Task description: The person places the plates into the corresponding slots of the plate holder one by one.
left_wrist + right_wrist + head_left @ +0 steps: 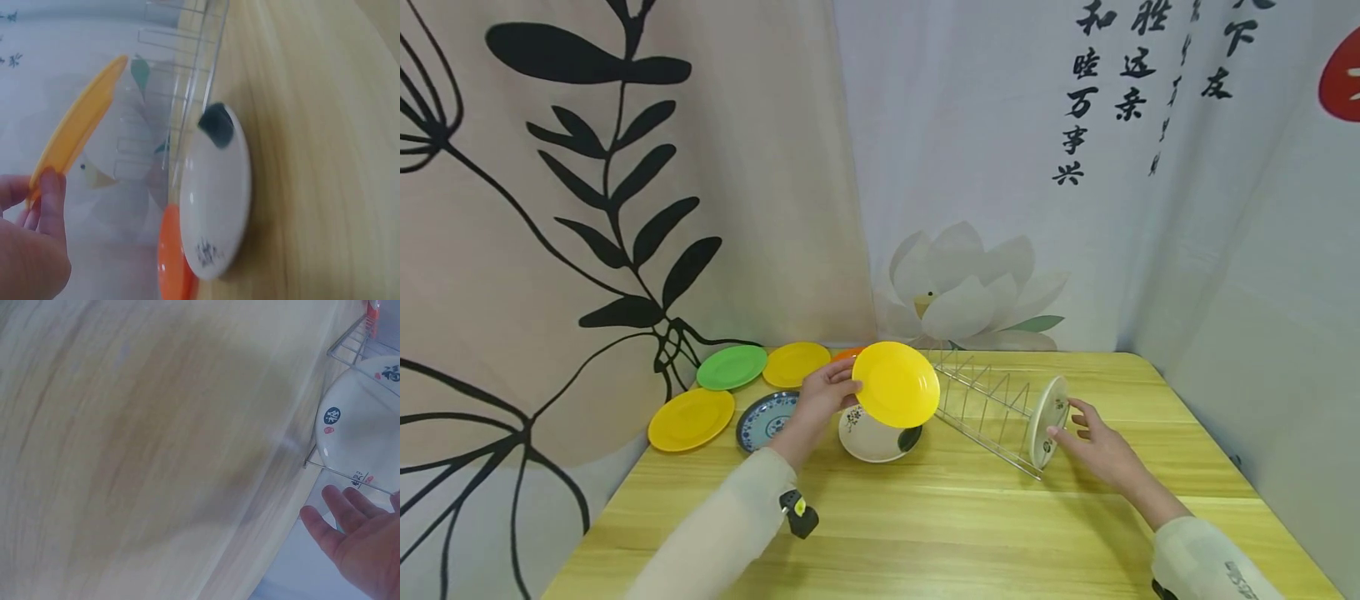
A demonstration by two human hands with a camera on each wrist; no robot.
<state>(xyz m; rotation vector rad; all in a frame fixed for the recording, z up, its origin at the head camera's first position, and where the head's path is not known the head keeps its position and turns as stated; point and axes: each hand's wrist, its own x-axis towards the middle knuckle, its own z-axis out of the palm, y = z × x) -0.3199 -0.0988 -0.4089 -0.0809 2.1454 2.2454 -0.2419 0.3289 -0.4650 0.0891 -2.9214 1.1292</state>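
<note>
At mid-frame in the head view, the left hand (pixel 822 402) pinches a yellow plate (pixel 897 385) by its left rim, raised above the bench (pixel 925 533); that edge grip likely keeps most of the plate clear of the fingers. Right of centre, a white plate (pixel 1047 427) stands on edge in the wire rack (pixel 988 445), seemingly propped by its wires. The right hand (pixel 1097 446), fingers loosely spread, grips nothing just beside it; contact is unclear.

Curtain (pixel 970 158): “和睦万事兴” (pixel 1081 102); “胜远亲” (pixel 1138 64); “下友” (pixel 1217 83)
</note>
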